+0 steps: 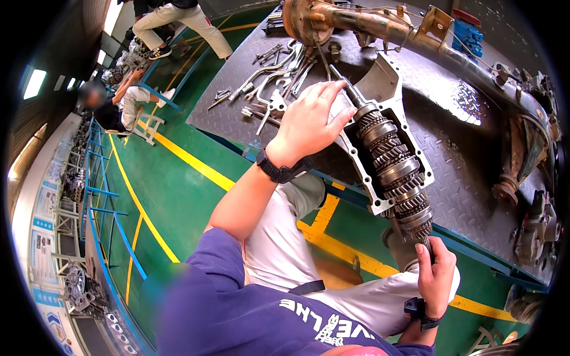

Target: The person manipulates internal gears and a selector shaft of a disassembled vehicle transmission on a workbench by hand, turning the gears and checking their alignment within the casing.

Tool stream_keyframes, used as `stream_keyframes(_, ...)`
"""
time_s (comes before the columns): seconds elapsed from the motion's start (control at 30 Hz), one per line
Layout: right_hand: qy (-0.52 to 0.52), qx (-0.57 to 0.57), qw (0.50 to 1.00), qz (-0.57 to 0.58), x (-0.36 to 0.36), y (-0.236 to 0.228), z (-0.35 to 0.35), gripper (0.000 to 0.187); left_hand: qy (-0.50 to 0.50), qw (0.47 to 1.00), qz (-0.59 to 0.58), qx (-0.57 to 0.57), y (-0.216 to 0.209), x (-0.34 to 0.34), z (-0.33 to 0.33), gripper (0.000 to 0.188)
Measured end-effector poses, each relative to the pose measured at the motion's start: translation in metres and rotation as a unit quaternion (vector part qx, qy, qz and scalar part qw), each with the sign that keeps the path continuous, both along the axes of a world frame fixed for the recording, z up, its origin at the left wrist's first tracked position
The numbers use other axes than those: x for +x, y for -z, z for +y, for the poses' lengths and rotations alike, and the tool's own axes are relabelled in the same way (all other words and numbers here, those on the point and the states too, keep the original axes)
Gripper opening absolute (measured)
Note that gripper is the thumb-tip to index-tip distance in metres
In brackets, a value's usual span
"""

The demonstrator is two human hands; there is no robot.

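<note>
A gearbox shaft (pixel 392 154) carrying several steel gears lies lengthwise in an open gearbox housing (pixel 423 173) on the table's near edge. Its near end juts out past the housing, over my lap. Around that end my right hand (pixel 436 270) is closed, thumb on top. My left hand (pixel 309 121) reaches across the housing's left wall to the far end. Its thumb and fingertips are at the thin input shaft (pixel 354 95), apparently gripping it; the palm side is hidden. Forks, rods and wrenches (pixel 279 77) lie beyond my left hand.
A rusty axle housing (pixel 380 24) stretches along the back and right of the steel table (pixel 457 196). Metal castings (pixel 537 228) sit at the right edge. To the left, a seated person (pixel 113 107) works beside blue rails (pixel 119 237); another person (pixel 178 24) stands farther back.
</note>
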State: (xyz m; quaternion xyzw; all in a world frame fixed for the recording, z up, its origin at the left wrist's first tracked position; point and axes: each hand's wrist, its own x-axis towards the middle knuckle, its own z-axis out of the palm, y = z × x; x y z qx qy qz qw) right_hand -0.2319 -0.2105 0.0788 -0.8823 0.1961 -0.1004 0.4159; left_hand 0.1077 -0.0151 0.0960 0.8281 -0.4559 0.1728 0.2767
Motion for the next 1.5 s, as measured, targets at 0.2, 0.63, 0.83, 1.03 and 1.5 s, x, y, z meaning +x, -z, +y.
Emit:
stream_keyframes(0.2, 0.008, 0.007, 1.0, 0.004, 0.001, -0.002, 0.002, 0.015, -0.018, 0.999, -0.026, 0.037, 0.008, -0.003, -0.003, 0.062)
stream_keyframes(0.63, 0.032, 0.039, 0.998, 0.022, -0.015, 0.017, -0.005, 0.018, 0.01, 0.998, -0.057, 0.028, 0.013, -0.01, 0.006, 0.062)
stream_keyframes(0.83, -0.02, 0.075, 0.997, 0.019, -0.007, 0.005, -0.006, 0.028, -0.015, 0.998, -0.05, 0.029, 0.02, -0.01, 0.002, 0.067)
stream_keyframes(1.03, -0.035, 0.083, 0.977, -0.193, -0.04, 0.102, -0.048, 0.026, -0.026, 0.998, -0.04, 0.038, 0.019, -0.008, 0.0, 0.066)
stream_keyframes(1.5, -0.04, 0.057, 0.994, -0.084, -0.048, 0.075, -0.042, 0.02, -0.021, 0.999, -0.039, 0.008, 0.02, -0.01, 0.0, 0.057)
